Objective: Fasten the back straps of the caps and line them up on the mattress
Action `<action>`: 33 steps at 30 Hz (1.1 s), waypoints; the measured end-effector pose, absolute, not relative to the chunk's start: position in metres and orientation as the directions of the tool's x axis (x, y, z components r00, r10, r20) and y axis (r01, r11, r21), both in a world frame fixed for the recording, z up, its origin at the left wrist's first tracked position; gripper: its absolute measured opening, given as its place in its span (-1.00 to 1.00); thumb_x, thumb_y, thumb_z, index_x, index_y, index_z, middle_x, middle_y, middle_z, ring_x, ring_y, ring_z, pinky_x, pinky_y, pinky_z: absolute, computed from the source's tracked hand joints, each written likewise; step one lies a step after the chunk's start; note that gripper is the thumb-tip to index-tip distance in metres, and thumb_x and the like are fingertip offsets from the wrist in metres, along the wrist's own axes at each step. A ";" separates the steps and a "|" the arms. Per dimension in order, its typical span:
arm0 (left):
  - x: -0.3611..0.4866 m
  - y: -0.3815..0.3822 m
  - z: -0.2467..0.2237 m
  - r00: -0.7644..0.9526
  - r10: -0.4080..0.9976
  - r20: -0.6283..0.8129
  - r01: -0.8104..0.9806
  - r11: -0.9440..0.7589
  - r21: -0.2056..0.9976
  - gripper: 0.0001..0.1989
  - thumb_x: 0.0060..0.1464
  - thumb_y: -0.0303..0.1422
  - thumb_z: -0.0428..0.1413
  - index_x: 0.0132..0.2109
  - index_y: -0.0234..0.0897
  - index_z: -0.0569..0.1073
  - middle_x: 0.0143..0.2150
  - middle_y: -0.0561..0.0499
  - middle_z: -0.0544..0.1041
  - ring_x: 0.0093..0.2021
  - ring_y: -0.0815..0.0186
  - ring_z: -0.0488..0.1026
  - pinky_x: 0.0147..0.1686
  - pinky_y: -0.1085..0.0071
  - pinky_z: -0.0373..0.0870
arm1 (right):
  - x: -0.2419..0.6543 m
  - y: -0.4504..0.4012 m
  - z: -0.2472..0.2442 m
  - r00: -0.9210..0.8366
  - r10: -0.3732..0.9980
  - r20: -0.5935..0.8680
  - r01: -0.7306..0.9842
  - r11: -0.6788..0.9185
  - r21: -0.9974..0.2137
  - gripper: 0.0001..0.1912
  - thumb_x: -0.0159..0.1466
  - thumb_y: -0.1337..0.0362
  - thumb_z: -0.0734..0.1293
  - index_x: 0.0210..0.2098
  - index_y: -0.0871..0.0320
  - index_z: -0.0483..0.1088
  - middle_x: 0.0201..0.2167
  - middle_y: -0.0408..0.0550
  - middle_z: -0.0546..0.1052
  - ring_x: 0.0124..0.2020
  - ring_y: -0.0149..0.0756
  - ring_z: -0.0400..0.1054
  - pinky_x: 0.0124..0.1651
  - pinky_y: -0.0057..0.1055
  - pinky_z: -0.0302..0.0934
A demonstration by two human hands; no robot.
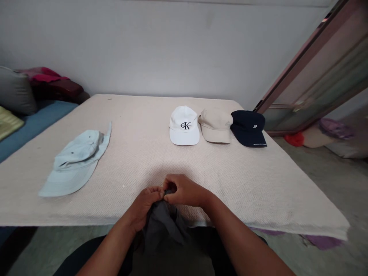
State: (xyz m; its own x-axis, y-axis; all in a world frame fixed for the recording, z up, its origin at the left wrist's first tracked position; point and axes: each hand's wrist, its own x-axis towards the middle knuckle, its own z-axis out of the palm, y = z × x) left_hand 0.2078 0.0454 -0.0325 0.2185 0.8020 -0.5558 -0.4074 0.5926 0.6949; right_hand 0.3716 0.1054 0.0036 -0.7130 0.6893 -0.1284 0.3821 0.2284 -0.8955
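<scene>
Both hands meet at the front edge of the table, pinching the top of a limp dark grey cloth item (164,222). It hangs down towards the lap, and its full shape cannot be made out. My left hand (148,201) grips it from the left, thumb and fingers pressed together. Beside it, my right hand (184,189) is closed on the same upper end, with its fingers curled. To the left lies a pale blue cap (76,157), tilted, its strap sticking out. Farther back stand a white cap (184,126), a beige cap (216,126) and a navy cap (248,128) in a row.
A cream textured cover lies over the table (138,153), which backs onto a pale wall (161,50). On the left are a blue seat (54,115) and a grey cushion (15,90). A framed door (304,76) and bundled things stand on the right.
</scene>
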 end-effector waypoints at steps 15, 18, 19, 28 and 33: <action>0.204 0.042 -0.030 0.343 0.809 -0.477 -0.548 0.585 0.598 -0.92 -0.17 -0.45 0.13 -0.42 -0.35 0.47 -0.54 0.01 0.45 -0.49 0.33 0.38 -0.43 0.43 0.26 | 0.371 0.105 0.004 -0.706 0.701 -0.098 0.288 0.159 -0.944 -0.80 -0.02 0.41 0.34 -0.35 0.18 0.34 -0.45 -0.19 0.38 -0.43 -0.44 0.22 -0.39 -0.51 0.10; 0.203 0.043 -0.030 0.335 0.816 -0.471 -0.532 0.577 0.620 -0.96 -0.12 -0.46 0.14 -0.41 -0.34 0.46 -0.55 0.05 0.43 -0.53 0.37 0.34 -0.46 0.45 0.24 | 0.372 0.105 0.004 -0.704 0.706 -0.079 0.301 0.195 -0.934 -0.80 -0.01 0.41 0.34 -0.34 0.18 0.34 -0.44 -0.18 0.38 -0.42 -0.44 0.22 -0.39 -0.50 0.10; 0.203 0.043 -0.030 0.321 0.822 -0.471 -0.522 0.568 0.636 -0.96 -0.10 -0.46 0.14 -0.41 -0.34 0.45 -0.55 0.06 0.43 -0.54 0.39 0.33 -0.47 0.45 0.23 | 0.372 0.105 0.004 -0.706 0.704 -0.075 0.303 0.206 -0.930 -0.80 -0.01 0.41 0.33 -0.34 0.18 0.35 -0.44 -0.18 0.38 -0.42 -0.44 0.22 -0.39 -0.50 0.10; 0.204 0.045 -0.029 0.264 0.806 -0.530 -0.423 0.591 0.687 -0.84 -0.06 -0.36 0.21 -0.34 -0.39 0.47 -0.53 -0.02 0.50 -0.57 0.37 0.37 -0.49 0.45 0.24 | 0.372 0.102 0.003 -0.707 0.705 -0.064 0.330 0.247 -0.911 -0.82 0.00 0.39 0.33 -0.35 0.17 0.35 -0.42 -0.16 0.41 -0.40 -0.42 0.24 -0.38 -0.49 0.10; 0.203 0.046 -0.029 0.243 0.847 -0.473 -0.455 0.530 0.716 -0.91 -0.06 -0.40 0.17 -0.39 -0.37 0.49 -0.51 -0.01 0.50 -0.51 0.34 0.39 -0.45 0.43 0.28 | 0.376 0.103 0.005 -0.711 0.699 -0.067 0.327 0.245 -0.913 -0.81 0.00 0.39 0.32 -0.33 0.17 0.36 -0.41 -0.15 0.41 -0.39 -0.41 0.25 -0.36 -0.48 0.11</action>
